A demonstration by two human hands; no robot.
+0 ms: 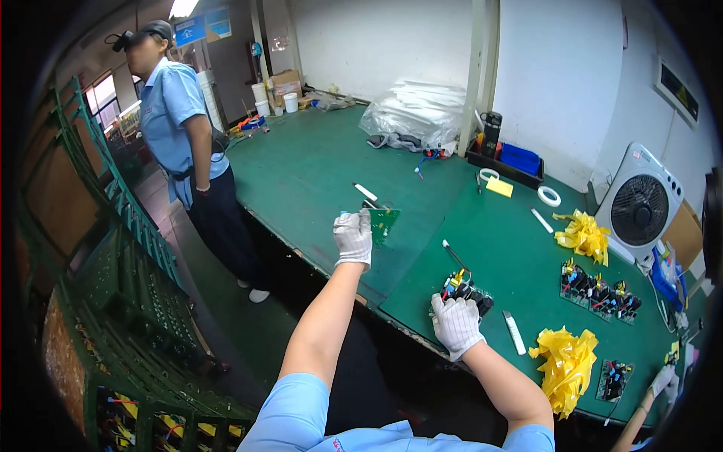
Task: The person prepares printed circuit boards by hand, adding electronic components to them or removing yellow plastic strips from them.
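Observation:
My left hand [352,238], in a white knit glove, is closed on the near-left edge of a green circuit board [385,224], held tilted over the bench. A white-handled tool [366,191] lies just beyond it. My right hand [456,325], in a striped white glove, is closed at the near side of a second circuit board [473,294] with black and yellow parts; its fingertips are partly hidden. A cable with a white plug [456,255] runs out from that board. A white-handled cutter [514,333] rests to the right of my right hand.
Crumpled yellow tape [566,369] and several assembled boards [599,292] lie at right, near a grey fan [640,200]. A black tray [506,167] and wrapped white sheets [422,113] sit at the back. A person [177,128] stands left; another person's gloved hand [663,380] shows at far right.

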